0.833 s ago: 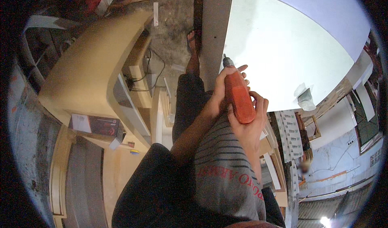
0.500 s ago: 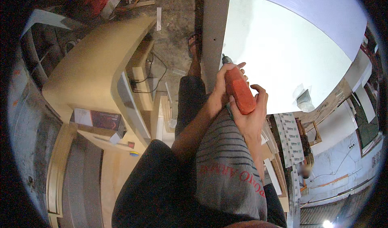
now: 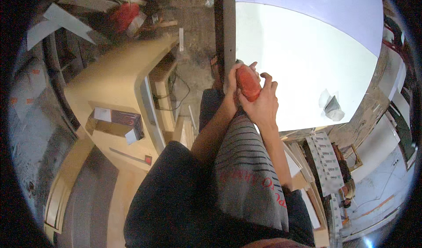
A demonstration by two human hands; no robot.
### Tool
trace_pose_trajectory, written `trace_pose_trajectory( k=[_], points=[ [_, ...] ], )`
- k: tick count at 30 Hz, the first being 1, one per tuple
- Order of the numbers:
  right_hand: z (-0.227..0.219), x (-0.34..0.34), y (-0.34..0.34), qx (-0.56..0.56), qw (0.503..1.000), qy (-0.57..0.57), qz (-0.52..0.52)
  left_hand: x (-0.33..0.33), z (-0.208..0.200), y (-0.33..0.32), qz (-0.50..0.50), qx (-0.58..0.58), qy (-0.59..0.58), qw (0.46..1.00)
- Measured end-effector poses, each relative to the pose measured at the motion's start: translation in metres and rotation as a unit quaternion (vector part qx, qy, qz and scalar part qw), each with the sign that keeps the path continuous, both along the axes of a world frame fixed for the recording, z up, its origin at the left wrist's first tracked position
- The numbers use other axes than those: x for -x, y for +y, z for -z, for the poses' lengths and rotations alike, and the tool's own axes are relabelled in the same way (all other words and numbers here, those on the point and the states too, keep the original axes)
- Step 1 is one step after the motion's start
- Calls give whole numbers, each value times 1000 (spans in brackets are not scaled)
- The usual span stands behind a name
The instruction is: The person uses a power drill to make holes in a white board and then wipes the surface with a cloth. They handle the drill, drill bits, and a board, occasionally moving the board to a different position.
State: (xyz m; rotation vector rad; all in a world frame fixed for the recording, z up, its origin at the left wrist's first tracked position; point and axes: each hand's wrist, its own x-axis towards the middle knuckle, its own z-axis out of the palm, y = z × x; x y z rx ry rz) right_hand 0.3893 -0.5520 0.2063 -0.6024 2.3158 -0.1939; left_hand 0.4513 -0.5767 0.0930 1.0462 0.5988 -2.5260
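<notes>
A red power drill (image 3: pixel 248 82) is held between my two hands, its dark nose (image 3: pixel 238 61) at the grey-brown side edge (image 3: pixel 229 32) of a large white panel (image 3: pixel 299 59). My left hand (image 3: pixel 231 83) wraps round the front of the drill from the left. Behind it, my right hand (image 3: pixel 262 105) cups the rear of the body, thumb along the left side and bent fingers to the right. The handle is hidden beneath the hands, and the bit's tip cannot be made out.
A crumpled clear plastic bag (image 3: pixel 333 109) lies on the white panel. To the left stands a curved wooden cabinet (image 3: pixel 118 68) with an open carton (image 3: pixel 127 120) on it. A dark cable (image 3: pixel 187 87) hangs beside it. Boards (image 3: pixel 325 160) lean at the right.
The view has shifted. Both hands and the drill sit slightly farther left and forward, and the drill's nose has come up against the grey-brown edge. The grip is unchanged.
</notes>
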Motion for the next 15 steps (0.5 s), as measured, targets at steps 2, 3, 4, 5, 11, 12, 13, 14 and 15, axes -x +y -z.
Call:
trace_pose_trajectory(
  k=[2, 3, 4, 5, 11, 12, 13, 14, 15],
  points=[
    [-4, 1, -1, -10, 1000, -15, -6, 4, 14, 5, -45, -9, -3, 999],
    [1, 0, 9, 64, 994, 41, -80, 0, 24, 12, -46, -7, 70, 996],
    [-2, 0, 13, 43, 997, 17, -69, -5, 24, 17, -39, 1, 58, 998],
    [1, 5, 14, 29, 998, -1, -53, -2, 25, 14, -27, 16, 52, 998],
    [-1, 10, 113, 187, 980, -11, 66, 3, -1, 64, 123, 246, -42, 960],
    [-8, 7, 141, 223, 970, -21, 94, -1, 17, 82, 153, 114, -20, 981],
    [-10, 7, 177, 252, 958, -20, 136, 1, 8, 108, 220, 166, -6, 961],
    [-3, 4, 220, 283, 929, -76, 228, 4, 12, 135, 292, 159, 18, 943],
    [5, -1, 267, 310, 886, -133, 319, 12, -8, 164, 381, 232, -25, 894]
  ],
)
